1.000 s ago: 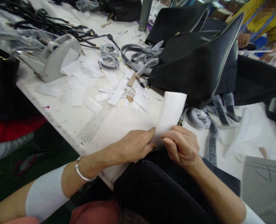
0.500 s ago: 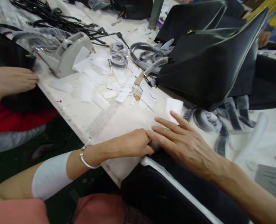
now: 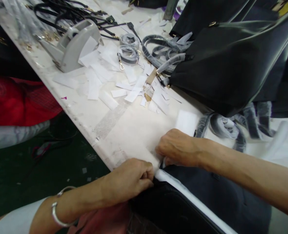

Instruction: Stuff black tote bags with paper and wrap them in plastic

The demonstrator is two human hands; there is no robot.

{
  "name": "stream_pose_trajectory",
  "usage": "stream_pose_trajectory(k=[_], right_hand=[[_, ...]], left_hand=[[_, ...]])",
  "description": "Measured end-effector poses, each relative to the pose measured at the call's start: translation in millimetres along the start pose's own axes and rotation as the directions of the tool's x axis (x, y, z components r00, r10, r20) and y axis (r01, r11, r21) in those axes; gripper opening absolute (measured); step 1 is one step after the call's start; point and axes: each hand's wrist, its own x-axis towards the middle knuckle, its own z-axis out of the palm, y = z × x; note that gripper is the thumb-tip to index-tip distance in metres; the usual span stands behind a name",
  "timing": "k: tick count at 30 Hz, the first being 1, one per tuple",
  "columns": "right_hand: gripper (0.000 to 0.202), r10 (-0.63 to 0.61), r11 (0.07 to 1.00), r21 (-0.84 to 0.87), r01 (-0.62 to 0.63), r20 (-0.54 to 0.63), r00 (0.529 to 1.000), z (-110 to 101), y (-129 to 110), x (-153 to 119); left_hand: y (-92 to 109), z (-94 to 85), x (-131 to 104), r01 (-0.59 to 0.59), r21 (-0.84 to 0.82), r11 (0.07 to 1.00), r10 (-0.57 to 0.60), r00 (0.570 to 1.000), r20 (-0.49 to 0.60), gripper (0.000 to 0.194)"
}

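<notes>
A black bag lies at the near table edge, with a white padded strip running along its seam. At the strip's upper end, my left hand is closed with its thumb against the curled fingers. Just across from it, my right hand is also closed, knuckles up, over the bag's far corner. A pale bit shows beneath the right fingers. What either hand grips is hidden by the fingers. Behind the right hand lies a white foam piece.
White paper scraps litter the table beside a grey tape dispenser. Plastic-wrapped straps lie behind them. A large black bag stands at right, near a wrapped strap roll. Another person's red clothing is at left.
My right hand has gone from spread fingers to closed. My left hand has moved down and left, apart from the right. The other person's hand at left is out of view.
</notes>
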Motion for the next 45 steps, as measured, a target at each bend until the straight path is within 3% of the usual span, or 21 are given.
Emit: stream_pose_trajectory(k=[9,14,21,25,28,31,34,36,38,41,43,45], right_hand=[[0.016,0.010,0.992,0.128,0.018,-0.211,0.977,23,13,-24],[0.012,0.047,0.992,0.122,-0.024,-0.195,0.980,20,8,-28],[0.001,0.067,0.988,0.142,-0.064,-0.022,0.997,6,5,-26],[0.020,-0.018,0.985,0.172,0.011,0.037,0.999,3,-2,-29],[0.019,-0.053,0.987,0.148,0.068,-0.103,0.993,7,-9,-37],[0.011,-0.026,0.998,0.049,0.047,-0.361,0.932,16,-16,-47],[0.014,0.043,0.998,0.062,-0.017,-0.432,0.901,35,-17,-56],[0.019,0.066,0.992,0.124,-0.011,-0.452,0.889,54,-15,-59],[0.026,0.074,0.989,0.150,0.007,-0.524,0.848,76,-11,-58],[0.040,0.073,0.993,0.114,0.013,-0.716,0.694,106,-8,-48],[0.047,0.062,0.995,0.093,0.023,-0.816,0.574,121,-9,-40],[0.050,0.054,0.995,0.090,0.048,-0.865,0.499,128,-9,-34]], left_hand=[[-9,20.6,2,-0.060,0.227,0.972,0.080,0.994,-0.079,0.017],[-5,22.0,2,0.016,0.201,0.979,-0.004,0.998,-0.060,0.017],[-3,34.1,-7,0.045,-0.157,0.987,-0.041,0.999,0.029,0.020],[0,36.4,-6,0.035,-0.113,0.993,-0.034,0.999,0.009,0.022],[-1,37.6,-3,0.010,-0.021,1.000,-0.011,0.999,-0.053,0.015],[-8,42.0,0,-0.037,0.089,0.995,0.044,0.996,-0.078,0.014],[-20,46.7,1,-0.145,0.278,0.950,0.184,0.976,-0.120,0.014],[-26,47.3,0,-0.259,0.497,0.828,0.360,0.925,-0.119,0.016],[-27,46.4,0,-0.395,0.688,0.608,0.556,0.831,-0.015,0.021],[-20,48.3,6,-0.549,0.769,0.327,0.697,0.690,0.196,0.020],[-14,53.5,15,-0.591,0.770,0.242,0.706,0.651,0.278,0.011],[-11,59.3,25,-0.605,0.774,0.189,0.697,0.638,0.328,0.013]])
